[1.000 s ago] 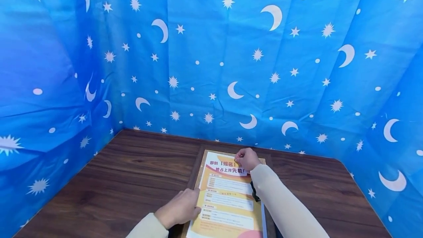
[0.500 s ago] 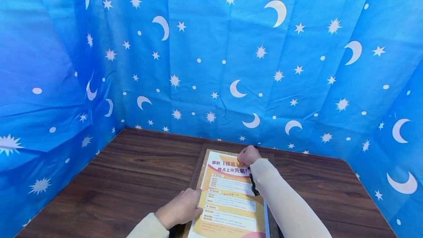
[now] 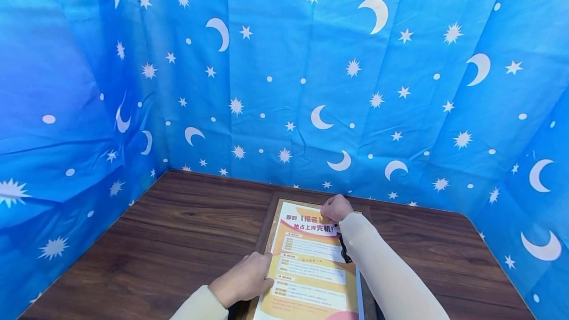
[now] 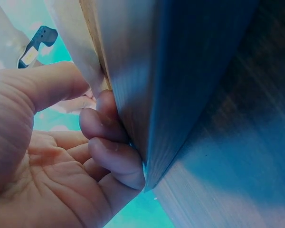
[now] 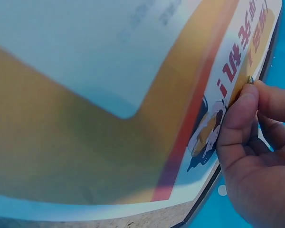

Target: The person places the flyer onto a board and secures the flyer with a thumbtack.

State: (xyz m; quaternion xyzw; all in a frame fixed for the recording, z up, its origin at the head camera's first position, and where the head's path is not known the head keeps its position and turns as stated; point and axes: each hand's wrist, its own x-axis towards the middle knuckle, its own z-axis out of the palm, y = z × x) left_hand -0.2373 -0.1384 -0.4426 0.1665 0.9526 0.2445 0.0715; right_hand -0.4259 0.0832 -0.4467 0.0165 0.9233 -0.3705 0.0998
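A yellow and white printed poster lies over a wood-framed corkboard on the table. My left hand grips the board's left side, thumb at the poster's edge. In the left wrist view its fingers curl against the wooden frame. At the poster's top edge, right of centre, is my right hand. Its thumb and index finger pinch a small shiny thumbtack against the paper; most of it is hidden by the fingertips. The right forearm covers part of the poster's right side.
The dark wood-grain table reaches back to a blue curtain with white moons and stars. More curtain hangs at the left and right. A black strap sits on the right wrist.
The head view has shifted slightly, and the right wrist with its black strap has turned a little. Both hands keep their places on the poster and board.
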